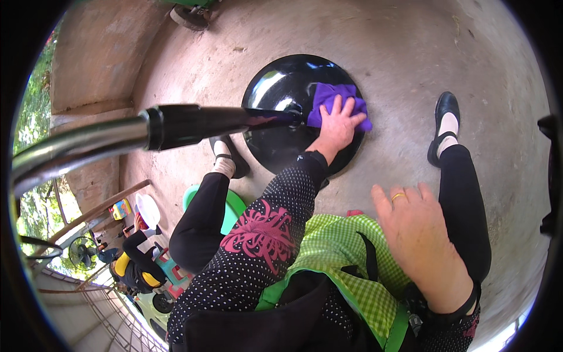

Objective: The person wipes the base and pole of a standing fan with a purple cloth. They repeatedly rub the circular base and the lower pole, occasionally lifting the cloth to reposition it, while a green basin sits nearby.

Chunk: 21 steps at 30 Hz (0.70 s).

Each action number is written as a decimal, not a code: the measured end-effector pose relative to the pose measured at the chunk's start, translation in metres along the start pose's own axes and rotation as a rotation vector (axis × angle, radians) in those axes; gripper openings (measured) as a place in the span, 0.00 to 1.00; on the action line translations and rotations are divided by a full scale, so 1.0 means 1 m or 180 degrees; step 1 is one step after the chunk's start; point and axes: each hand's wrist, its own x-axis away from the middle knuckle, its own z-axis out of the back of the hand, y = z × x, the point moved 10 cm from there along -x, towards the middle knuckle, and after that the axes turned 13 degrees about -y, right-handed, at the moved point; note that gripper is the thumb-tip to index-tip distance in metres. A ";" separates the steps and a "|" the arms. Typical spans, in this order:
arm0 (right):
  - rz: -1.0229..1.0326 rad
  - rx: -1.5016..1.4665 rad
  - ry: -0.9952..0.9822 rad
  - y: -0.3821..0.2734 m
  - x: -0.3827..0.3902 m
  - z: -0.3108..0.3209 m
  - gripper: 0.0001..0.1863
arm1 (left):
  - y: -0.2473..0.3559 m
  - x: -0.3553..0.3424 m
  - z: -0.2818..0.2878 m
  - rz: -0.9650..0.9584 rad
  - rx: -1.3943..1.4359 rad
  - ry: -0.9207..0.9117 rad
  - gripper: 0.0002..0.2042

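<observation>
Left hand (337, 126) presses flat on purple cloth (334, 100) at the black pan's (281, 88) three o'clock; right hand (419, 234) open, empty.

Two hands: left hand (336, 124), right hand (417, 233). One purple cloth (329, 97), under the left fingers. One black round base (280, 94), beneath cloth and fingertips. One pole (176, 124), just left of the left fingers. One gold ring (397, 197), on a right finger. Two black shoes (445, 114), one green stool (234, 205).
</observation>
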 end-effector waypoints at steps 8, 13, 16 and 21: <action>-0.0092 0.0079 -0.0070 0.015 -0.008 -0.014 0.20 | 0.014 0.116 -0.056 -0.1098 -0.0247 -0.0572 0.09; -0.0033 -0.0040 0.0342 0.017 -0.005 -0.006 0.19 | -0.037 0.174 -0.085 -0.0895 -0.0365 -0.0998 0.11; 0.0000 -0.0156 0.0489 0.016 -0.004 -0.001 0.17 | -0.081 0.193 -0.090 -0.0685 -0.0471 -0.0984 0.11; -0.0067 -0.0201 0.0444 0.016 -0.006 0.001 0.15 | -0.177 0.198 -0.079 -0.0045 0.0204 -0.0427 0.09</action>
